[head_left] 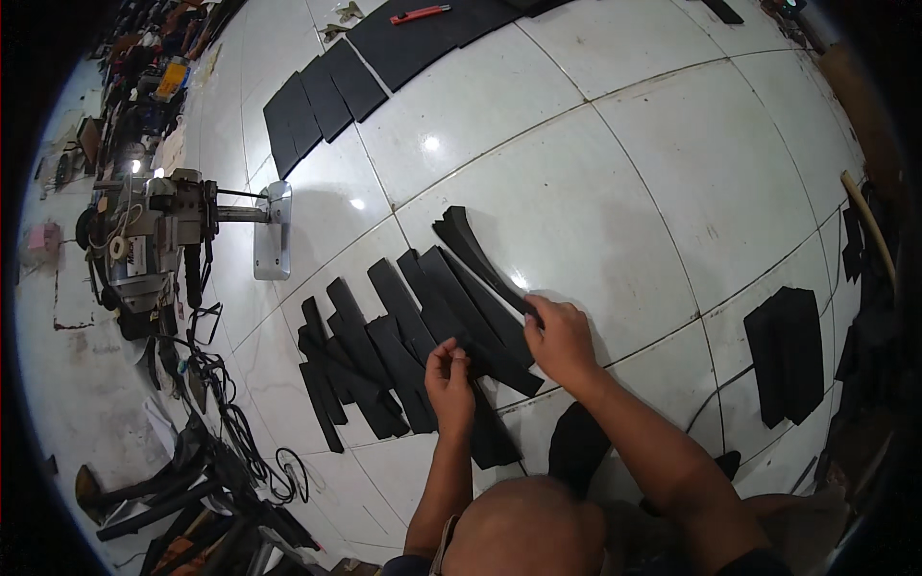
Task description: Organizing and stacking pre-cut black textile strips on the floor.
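head view, both hands on black strips (423, 326), white floor tiles (595, 192)

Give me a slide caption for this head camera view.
Both hands, left hand and right hand, arrange overlapping black strips on a white tiled floor.

This is a small workshop: cut black strips (413, 336) lie in rows on the white tiled floor (595, 163), a machine (158, 235) with cables (240, 432) beside, a red cutter (420, 13).

Black strips (423, 326) on glossy white floor tiles (576, 182), red cutter (420, 13)
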A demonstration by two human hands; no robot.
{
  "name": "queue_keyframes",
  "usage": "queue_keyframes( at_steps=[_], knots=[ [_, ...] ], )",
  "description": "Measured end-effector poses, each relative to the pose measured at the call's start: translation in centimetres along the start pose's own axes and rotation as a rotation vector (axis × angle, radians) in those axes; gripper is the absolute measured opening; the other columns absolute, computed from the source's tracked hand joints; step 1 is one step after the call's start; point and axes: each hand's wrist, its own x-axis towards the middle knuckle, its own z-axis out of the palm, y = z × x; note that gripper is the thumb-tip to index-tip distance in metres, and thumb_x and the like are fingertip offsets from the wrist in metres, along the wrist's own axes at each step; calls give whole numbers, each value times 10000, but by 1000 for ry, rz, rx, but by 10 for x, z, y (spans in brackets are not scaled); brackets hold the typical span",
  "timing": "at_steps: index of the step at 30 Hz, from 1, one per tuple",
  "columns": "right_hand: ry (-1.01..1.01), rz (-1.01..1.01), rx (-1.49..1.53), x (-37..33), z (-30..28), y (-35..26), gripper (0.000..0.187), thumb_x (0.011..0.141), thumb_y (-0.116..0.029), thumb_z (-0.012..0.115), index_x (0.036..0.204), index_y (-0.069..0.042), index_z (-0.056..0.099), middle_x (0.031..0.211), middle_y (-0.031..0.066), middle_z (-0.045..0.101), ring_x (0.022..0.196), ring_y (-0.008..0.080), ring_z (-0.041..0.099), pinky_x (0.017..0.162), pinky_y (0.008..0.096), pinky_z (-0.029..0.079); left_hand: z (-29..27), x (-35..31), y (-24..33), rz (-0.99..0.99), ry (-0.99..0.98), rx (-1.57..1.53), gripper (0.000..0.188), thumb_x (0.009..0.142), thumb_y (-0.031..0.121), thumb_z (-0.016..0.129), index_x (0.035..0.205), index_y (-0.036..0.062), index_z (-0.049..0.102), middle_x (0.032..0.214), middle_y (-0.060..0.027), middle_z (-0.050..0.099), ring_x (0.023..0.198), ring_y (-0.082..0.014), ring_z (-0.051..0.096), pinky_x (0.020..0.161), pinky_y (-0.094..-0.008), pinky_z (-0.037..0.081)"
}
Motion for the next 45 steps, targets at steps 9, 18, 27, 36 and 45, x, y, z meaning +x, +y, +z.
queue_keyframes(
  at_steps=[9,18,27,36,45],
  knots=[
    [79,142,160,-3,-23,53,296,899,-161,589,1140,5,626,1014,220,636,952,400,611,866,435,486,-3,56,24,523,-106,574,287,904,79,619,1168,-23,577,1037,-110,599,920,-165,591,828,-301,477],
    [219,-90,-392,-12,-69,35,381,793,-210,722,1133,-62,633,1050,97,586,957,274,591,829,412,449,-20,45,20,296,-77,482,296,888,96,643,1148,-23,571,955,-94,592,833,-152,588,762,-293,486],
    [-244,-122,-240,-85,-13,12,395,692,-224,807,986,-69,593,923,107,540,836,309,572,703,430,459,-22,-60,-30,-97,-207,388,216,919,131,628,1074,-1,556,932,-54,616,844,-101,568,765,-243,456],
    [-448,204,36,-90,8,14,252,790,-170,739,876,-34,545,818,103,601,775,283,623,691,420,489,-4,-71,-53,-191,-157,319,404,910,166,676,1195,-43,479,893,-81,633,759,-110,590,688,-253,483],
    [-586,466,414,-92,6,19,283,884,-194,682,1063,5,592,851,109,674,763,181,647,718,311,508,-7,-67,-56,-153,-83,114,312,904,170,675,1128,-11,555,860,-42,626,760,-96,581,678,-248,484]
  ],
)
